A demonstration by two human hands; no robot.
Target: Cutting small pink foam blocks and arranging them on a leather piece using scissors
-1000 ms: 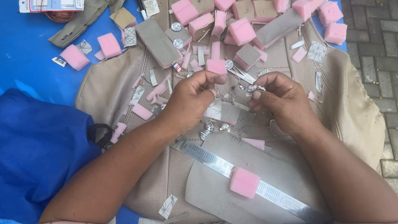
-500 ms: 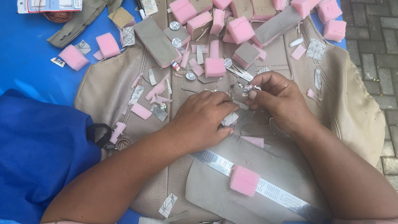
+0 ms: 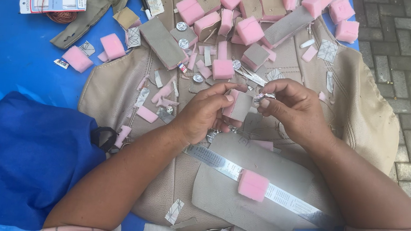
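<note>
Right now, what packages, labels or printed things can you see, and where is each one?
Flat card packet: top left on the blue sheet, long rectangle, white, blue and red.
Metal ruler: bottom centre, on grey material, long silver strip with printed markings.
Small printed scrap: left, beside a pink foam block.

A single head-worn camera looks steeply down from close above the beige leather sheet (image 3: 118, 98); forearms enter from six o'clock, and paving (image 3: 408, 59) shows toward two o'clock.
</note>
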